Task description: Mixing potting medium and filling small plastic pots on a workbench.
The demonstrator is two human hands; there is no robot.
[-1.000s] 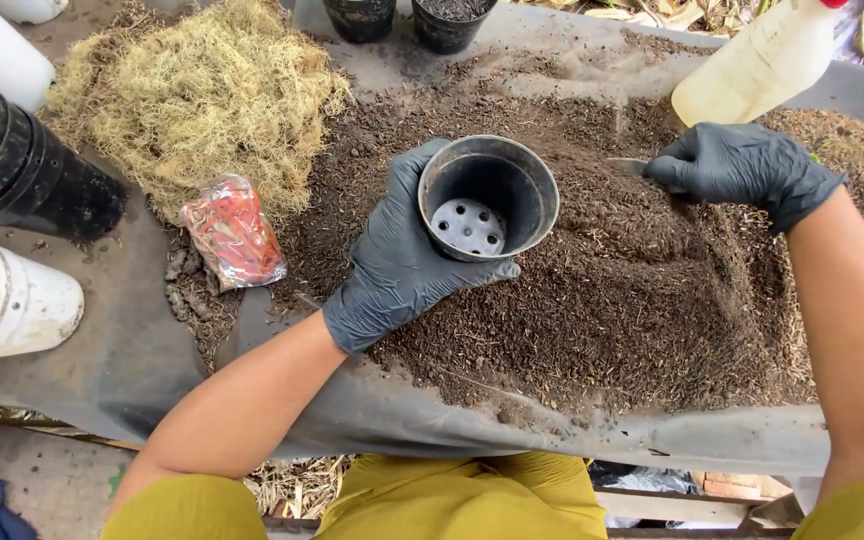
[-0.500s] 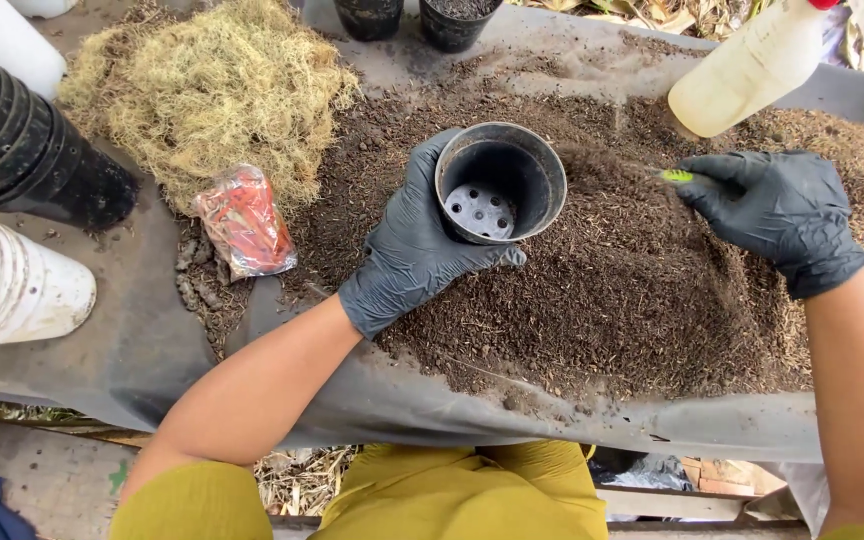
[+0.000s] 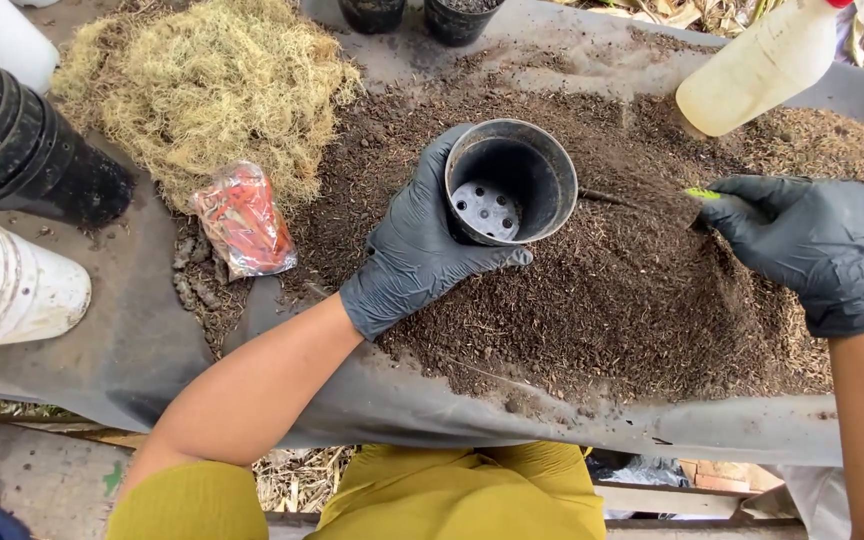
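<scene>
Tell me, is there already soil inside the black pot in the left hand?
No, the black pot in the left hand is empty, and its holed bottom shows bare.

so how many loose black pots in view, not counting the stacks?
3. One black pot sits in the left hand over the soil; two more stand at the top edge, cut off by the frame. More may be hidden out of frame.

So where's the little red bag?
The red bag lies left of the soil pile, just below the dry moss, a little way left of the left hand holding the black pot.
</scene>
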